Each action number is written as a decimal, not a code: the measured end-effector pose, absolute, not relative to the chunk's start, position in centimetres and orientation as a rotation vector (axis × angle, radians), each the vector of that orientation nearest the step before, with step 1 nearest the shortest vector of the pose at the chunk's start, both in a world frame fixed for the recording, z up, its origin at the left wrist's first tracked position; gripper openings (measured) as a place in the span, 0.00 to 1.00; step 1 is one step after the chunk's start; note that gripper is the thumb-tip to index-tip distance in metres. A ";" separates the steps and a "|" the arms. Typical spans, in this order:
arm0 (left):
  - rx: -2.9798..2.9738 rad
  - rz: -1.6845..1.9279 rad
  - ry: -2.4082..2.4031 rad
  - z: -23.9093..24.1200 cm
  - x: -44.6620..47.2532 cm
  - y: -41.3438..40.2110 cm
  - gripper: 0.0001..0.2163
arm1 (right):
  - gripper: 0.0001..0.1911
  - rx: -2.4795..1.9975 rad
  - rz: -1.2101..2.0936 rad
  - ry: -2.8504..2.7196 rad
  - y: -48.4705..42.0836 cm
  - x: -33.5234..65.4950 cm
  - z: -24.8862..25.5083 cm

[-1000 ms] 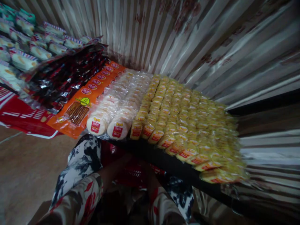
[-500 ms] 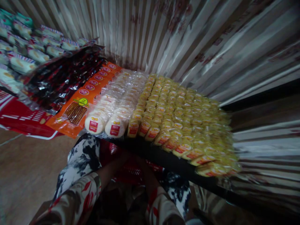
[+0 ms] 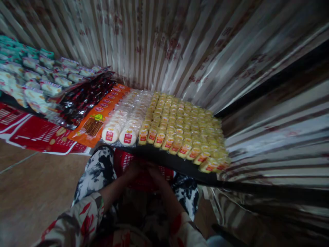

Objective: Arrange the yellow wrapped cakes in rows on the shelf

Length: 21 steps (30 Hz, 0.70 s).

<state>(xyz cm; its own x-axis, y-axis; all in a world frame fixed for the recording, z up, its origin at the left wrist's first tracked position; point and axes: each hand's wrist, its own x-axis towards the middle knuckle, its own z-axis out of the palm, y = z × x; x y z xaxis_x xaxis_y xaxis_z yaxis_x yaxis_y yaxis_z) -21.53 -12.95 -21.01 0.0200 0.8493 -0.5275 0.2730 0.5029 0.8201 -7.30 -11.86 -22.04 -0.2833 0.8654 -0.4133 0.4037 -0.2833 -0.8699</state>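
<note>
My left hand [image 3: 135, 168] and my right hand [image 3: 155, 173] meet low in the middle, in deep shadow just under the black shelf edge [image 3: 180, 164]. Both are in front of a red slotted basket [image 3: 144, 178]. The fingers are too dark to read, and I cannot tell whether they hold anything. Floral sleeves cover both forearms. Above the hands, the shelf carries rows of yellow wrapped cakes [image 3: 185, 127] and, to their left, two rows of round white wrapped cakes [image 3: 123, 123].
Orange snack packets [image 3: 102, 113], dark red packets [image 3: 82, 99] and white-and-green packs [image 3: 33, 82] fill the shelf to the left. A red slotted panel [image 3: 38, 135] hangs below them. Striped shiny cloth [image 3: 180, 51] backs the shelf. Brown floor [image 3: 38, 192] lies at the left.
The view has pulled back and tilted up, so the shelf looks smaller. My forearms have come up and my two hands now show together under the shelf edge.
</note>
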 end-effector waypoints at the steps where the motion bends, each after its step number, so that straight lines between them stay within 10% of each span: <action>1: 1.010 0.604 1.529 -20.6 -21.9 -13.1 0.05 | 0.12 -1.556 1.612 -1.567 -12.0 -7.2 -21.4; 21: 0.506 0.954 1.181 -11.4 -23.8 -18.6 0.10 | 0.29 -1.374 1.743 -1.302 -16.0 -6.1 -14.0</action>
